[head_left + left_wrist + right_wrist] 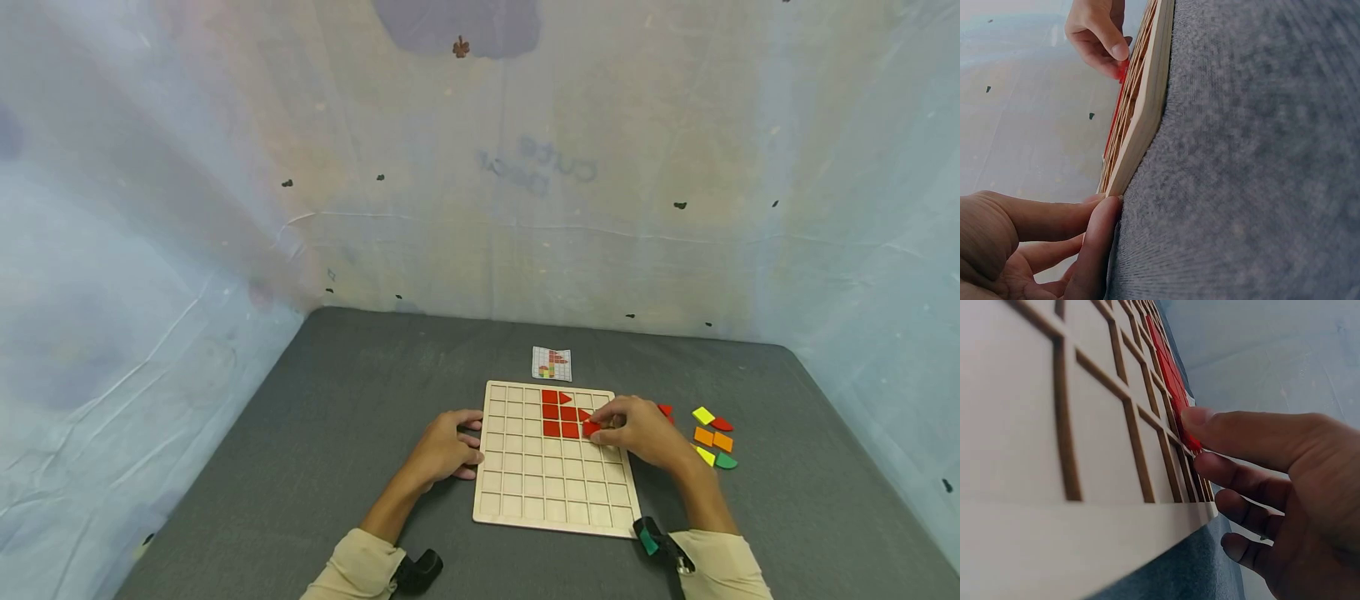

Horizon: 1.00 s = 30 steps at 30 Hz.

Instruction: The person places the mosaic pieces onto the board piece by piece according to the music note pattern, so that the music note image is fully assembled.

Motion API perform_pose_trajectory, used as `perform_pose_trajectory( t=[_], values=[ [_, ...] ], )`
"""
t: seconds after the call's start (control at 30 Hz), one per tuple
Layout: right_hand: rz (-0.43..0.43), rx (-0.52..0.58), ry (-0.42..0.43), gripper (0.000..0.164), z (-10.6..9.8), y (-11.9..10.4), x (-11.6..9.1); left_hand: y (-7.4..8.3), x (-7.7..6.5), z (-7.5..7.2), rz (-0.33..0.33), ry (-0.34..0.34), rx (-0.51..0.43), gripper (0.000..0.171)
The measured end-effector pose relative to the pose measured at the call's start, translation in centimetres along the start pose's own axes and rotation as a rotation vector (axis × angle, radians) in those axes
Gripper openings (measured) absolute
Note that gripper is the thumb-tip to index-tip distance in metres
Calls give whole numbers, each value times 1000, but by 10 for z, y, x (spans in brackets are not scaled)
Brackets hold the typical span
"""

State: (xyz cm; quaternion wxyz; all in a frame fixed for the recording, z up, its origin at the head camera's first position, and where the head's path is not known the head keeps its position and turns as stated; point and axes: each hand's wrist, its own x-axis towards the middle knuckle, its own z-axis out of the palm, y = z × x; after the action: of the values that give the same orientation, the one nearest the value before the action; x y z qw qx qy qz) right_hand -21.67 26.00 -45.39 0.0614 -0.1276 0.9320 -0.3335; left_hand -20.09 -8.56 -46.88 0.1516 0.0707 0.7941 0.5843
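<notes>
A pale wooden grid board lies on the grey table, with several red square tiles and red pointed tiles in its upper cells. My left hand rests its fingertips against the board's left edge, also seen in the left wrist view. Over the upper right cells, my right hand pinches a red tile between thumb and fingers. In the right wrist view the thumb presses on the red tile at the end of a row; the fingers partly hide its shape.
Behind the board lies a small printed pattern card. To the right are loose tiles: yellow, orange, green and red, some partly behind the right hand. A pale sheet wall borders the grey table.
</notes>
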Motion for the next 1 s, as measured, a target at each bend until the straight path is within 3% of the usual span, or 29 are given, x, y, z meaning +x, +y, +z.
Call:
perform_pose_trajectory(
  t=[0.7,1.0],
  values=[
    [-11,30,-6,21,1,4,-1,-3,0,0,3,0,-3,66],
    [26,40,32,29,-5,11,-2,-3,1,0,-1,1,1,67]
  ],
)
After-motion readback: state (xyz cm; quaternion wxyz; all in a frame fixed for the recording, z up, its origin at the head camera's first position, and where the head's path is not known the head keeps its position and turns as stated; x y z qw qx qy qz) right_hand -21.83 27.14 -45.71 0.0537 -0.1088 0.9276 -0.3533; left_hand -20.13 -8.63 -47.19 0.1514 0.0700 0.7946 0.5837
